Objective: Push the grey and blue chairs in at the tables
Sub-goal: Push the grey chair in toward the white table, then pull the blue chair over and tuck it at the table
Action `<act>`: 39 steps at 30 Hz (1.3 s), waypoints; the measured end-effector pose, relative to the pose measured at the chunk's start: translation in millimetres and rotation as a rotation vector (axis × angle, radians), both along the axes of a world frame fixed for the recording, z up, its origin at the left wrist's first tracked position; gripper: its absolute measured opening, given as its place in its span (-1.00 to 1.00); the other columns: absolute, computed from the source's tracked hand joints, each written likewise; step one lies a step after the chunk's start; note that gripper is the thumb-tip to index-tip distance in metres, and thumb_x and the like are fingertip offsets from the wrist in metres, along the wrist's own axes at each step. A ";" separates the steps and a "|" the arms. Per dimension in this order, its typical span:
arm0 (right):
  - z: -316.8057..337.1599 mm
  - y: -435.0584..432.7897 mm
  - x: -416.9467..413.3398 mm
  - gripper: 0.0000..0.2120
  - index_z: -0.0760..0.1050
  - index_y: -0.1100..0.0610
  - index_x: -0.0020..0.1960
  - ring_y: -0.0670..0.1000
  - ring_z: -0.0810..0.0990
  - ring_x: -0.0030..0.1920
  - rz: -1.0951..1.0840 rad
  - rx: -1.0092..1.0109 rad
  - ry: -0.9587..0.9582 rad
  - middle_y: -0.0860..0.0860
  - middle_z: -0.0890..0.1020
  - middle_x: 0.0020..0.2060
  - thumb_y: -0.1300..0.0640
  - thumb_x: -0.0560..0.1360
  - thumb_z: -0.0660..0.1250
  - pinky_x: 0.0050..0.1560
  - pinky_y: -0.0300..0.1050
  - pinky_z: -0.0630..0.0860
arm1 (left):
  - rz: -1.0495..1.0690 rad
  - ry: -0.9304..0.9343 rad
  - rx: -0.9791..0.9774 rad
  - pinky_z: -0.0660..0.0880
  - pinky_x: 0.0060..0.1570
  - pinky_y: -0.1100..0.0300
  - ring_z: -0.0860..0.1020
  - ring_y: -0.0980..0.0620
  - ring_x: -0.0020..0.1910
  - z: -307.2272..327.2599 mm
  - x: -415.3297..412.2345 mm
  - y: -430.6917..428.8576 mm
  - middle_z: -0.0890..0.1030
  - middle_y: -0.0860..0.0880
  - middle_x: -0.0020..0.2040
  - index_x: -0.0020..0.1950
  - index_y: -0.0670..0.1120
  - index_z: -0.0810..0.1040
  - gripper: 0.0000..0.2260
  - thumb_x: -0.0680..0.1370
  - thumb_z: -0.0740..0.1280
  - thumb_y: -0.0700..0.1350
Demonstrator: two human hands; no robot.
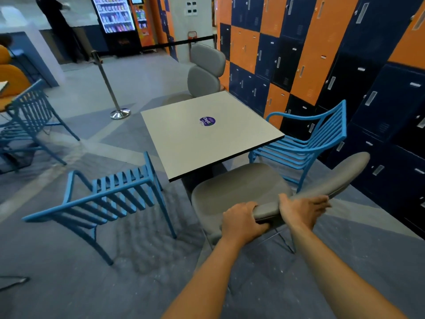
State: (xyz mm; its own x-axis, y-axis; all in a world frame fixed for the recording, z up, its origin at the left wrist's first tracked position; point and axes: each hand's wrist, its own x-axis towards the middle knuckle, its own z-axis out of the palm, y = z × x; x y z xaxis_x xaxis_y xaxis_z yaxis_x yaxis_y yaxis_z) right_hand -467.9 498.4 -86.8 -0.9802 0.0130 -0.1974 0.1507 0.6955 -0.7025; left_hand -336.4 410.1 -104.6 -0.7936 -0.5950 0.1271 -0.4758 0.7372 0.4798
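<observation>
Both hands grasp the top of the grey chair's [241, 187] backrest. The left hand [241, 221] is curled round its near end. The right hand [301, 209] is just beside it, thumb hooked over the edge and fingers laid along the back. Both forearms reach forward. The chair's seat stands just off the counter's [207, 143] near corner. A left blue chair [110, 199] and a right blue chair [305, 143] flank the counter, and a far grey chair [205, 70] faces it.

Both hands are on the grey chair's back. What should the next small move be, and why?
Probably push the grey chair forward under the table. The left hand grips its backrest, the right hand lies on it, and most of the seat shows outside the table edge.
</observation>
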 end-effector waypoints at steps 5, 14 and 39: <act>3.1 -7.6 43.8 -0.32 0.40 0.18 0.49 0.30 -0.04 0.61 0.416 0.440 0.368 0.31 0.10 0.60 -0.24 0.53 0.19 0.58 0.28 -0.11 | 0.053 0.088 0.183 0.47 0.18 0.06 0.54 0.01 0.15 -16.4 36.1 -6.0 0.61 0.10 0.21 0.33 0.17 0.50 -0.49 0.40 0.44 0.22; -6.9 -40.7 100.6 -0.44 0.68 0.04 -0.02 0.13 0.57 0.11 0.782 0.669 0.602 0.06 0.70 -0.02 -0.28 0.55 0.03 0.47 0.27 0.16 | 0.204 0.018 0.359 0.55 0.21 0.05 0.54 0.03 0.27 -56.7 129.4 -19.6 0.55 0.07 0.32 0.45 0.15 0.41 -0.35 0.40 0.44 0.28; -50.2 -349.6 328.3 -0.54 0.50 0.03 0.35 0.17 0.48 0.23 1.295 0.554 0.423 0.08 0.58 0.21 -0.19 0.58 0.20 0.23 0.09 0.39 | 0.344 -0.205 0.287 0.43 0.39 -0.05 0.44 -0.06 0.42 -65.3 383.4 -358.2 0.45 -0.02 0.48 0.52 0.00 0.39 -0.40 0.53 0.44 0.13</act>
State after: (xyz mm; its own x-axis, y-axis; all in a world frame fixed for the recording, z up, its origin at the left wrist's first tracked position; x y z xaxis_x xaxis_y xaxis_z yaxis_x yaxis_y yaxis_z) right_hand -139.6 148.8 -137.1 -0.3491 -0.9230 -0.1618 -0.9178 0.3716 -0.1396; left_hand 47.1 51.9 -169.9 -0.5364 -0.8151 -0.2188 -0.7745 0.3725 0.5112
